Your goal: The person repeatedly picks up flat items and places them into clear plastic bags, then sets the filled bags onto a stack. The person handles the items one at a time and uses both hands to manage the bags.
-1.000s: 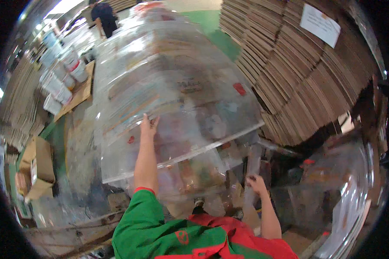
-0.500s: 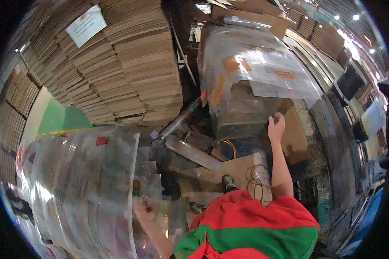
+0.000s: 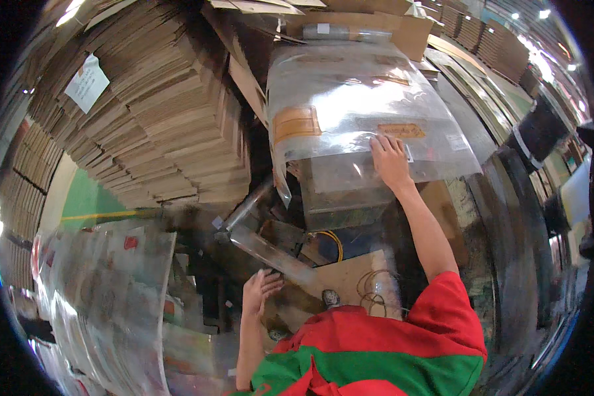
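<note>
My right hand point(image 3: 392, 162) rests on a clear plastic sheet point(image 3: 350, 142), close to the sheet's near edge. Its fingers lie flat against the film beside an orange label point(image 3: 401, 131). That sheet drapes over a box-like stack point(image 3: 346, 204), with another orange patch point(image 3: 297, 123) toward its left. Lower down, my left hand point(image 3: 261, 292) hangs in the air over the floor, holding nothing, its fingers stretched out. Nearest to it are a long clear plastic-wrapped piece point(image 3: 270, 254) and the plastic-wrapped stack point(image 3: 105, 303) at the left.
Tall piles of flat cardboard point(image 3: 158, 125) rise at the far left, bearing a white paper sheet point(image 3: 87, 83). A clear roll point(image 3: 346, 33) lies behind the draped sheet. Cardboard point(image 3: 360, 280) and a looped cord point(image 3: 374, 290) lie on the floor by my feet. Dark beams point(image 3: 508, 231) run along the right.
My right hand has moved up and away, from the stack's near side onto the plastic sheet. My left hand has come right, away from the wrapped stack. The view has shifted.
</note>
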### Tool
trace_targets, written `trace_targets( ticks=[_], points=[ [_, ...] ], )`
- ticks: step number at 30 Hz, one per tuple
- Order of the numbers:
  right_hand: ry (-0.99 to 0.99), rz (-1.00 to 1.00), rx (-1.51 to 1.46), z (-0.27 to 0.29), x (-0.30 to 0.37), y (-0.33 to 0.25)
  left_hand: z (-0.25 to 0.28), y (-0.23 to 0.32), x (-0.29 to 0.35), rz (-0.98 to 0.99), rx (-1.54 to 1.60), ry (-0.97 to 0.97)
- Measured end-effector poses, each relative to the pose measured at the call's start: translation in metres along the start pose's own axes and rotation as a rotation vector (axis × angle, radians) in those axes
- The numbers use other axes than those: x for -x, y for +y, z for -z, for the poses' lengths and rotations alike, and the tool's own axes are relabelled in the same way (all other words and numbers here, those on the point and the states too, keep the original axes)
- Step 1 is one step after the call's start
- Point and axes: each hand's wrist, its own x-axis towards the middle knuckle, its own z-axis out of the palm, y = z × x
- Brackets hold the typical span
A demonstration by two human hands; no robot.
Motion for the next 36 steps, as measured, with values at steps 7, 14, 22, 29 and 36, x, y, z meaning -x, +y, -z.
trace_targets(
  ticks=[7, 14, 22, 29, 36],
  points=[
    [0.04, 0.052, -0.155, 0.018, -0.03, 0.031, -0.149, 0.096, -0.047, -0.304, -0.038, -0.263],
    [-0.631, 0.026, -0.393, 0.028, -0.044, 0.043, -0.204, 0.097, -0.077, -0.269, -0.055, -0.195],
    [-0.257, -0.104, -0.09, -0.134, -0.193, 0.179, -0.07, -0.052, -0.02, 0.046, 0.02, 0.187],
    [-0.419, -0.094, -0.152, -0.197, -0.219, 0.226, 0.082, -0.164, 0.142, -0.069, 0.462, 0.935],
    [-0.423, 0.102, 0.123, -0.218, -0.234, 0.225, 0.1, -0.202, 0.133, -0.021, 0.267, 0.828]
  ],
)
